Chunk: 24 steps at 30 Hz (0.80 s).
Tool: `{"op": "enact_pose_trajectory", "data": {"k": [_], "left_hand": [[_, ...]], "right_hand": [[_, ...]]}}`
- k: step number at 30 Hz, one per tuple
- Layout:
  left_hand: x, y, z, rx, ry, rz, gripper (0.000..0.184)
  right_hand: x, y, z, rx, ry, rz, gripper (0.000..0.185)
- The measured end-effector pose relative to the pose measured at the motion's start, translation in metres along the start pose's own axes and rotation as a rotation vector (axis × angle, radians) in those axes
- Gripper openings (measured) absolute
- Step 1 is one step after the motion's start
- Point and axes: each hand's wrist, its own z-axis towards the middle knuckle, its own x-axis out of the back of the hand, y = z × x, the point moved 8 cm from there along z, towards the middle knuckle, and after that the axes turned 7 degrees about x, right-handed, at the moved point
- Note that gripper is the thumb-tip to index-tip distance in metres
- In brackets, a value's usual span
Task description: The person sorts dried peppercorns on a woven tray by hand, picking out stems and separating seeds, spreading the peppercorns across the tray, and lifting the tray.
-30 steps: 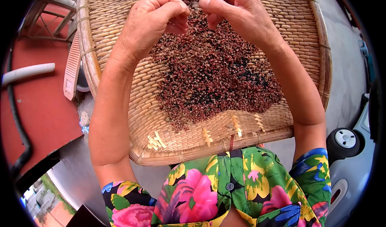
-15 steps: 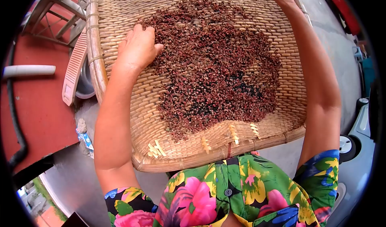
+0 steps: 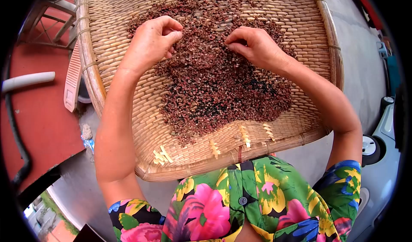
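A wide woven bamboo winnowing basket (image 3: 307, 36) lies in front of me. Over its weave spreads a layer of reddish-brown husks mixed with shiny black seeds (image 3: 223, 100), which look like Sichuan peppercorns. Above the left part of the layer is my left hand (image 3: 152, 42), its fingers curled and thumb close to the index finger. My right hand (image 3: 256, 48) hovers over the upper middle, thumb and index fingertips brought together. Anything between the fingertips of either hand is too small to make out. Pale patches of woven strips (image 3: 244, 135) show along the basket's near edge.
A pink ridged plastic piece (image 3: 72, 79) stands left of the basket by a metal frame (image 3: 51, 19). A white pipe (image 3: 28, 81) lies on a red surface (image 3: 43, 122). At the right is a light-blue wheeled object (image 3: 388, 134).
My right hand has come from the basket's far right edge to above the husks. My left hand has moved slightly right, its fingers now curled. The basket appears shifted a little left.
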Motion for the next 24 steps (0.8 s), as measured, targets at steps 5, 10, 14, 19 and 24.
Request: {"op": "enact_pose_trajectory", "data": {"k": [5,10,14,19,24], "left_hand": [[-0.009,0.007,-0.006,0.108,-0.098,-0.327,0.02],[-0.003,0.012,-0.005,0.01,-0.069,-0.388,0.02],[0.004,0.014,-0.006,-0.054,-0.044,-0.31,0.022],[0.019,0.013,-0.006,-0.11,0.039,-0.069,0.02],[0.04,0.008,-0.003,-0.156,0.089,-0.018,0.019]], "right_hand": [[0.01,0.001,-0.013,-0.158,0.001,0.089,0.021],[-0.006,-0.027,-0.018,0.216,0.03,-0.257,0.018],[-0.038,-0.054,-0.016,0.424,-0.03,-0.477,0.019],[-0.094,-0.081,-0.001,0.758,-0.208,-0.548,0.028],[-0.028,-0.047,0.057,0.436,0.233,-0.407,0.016]]}}
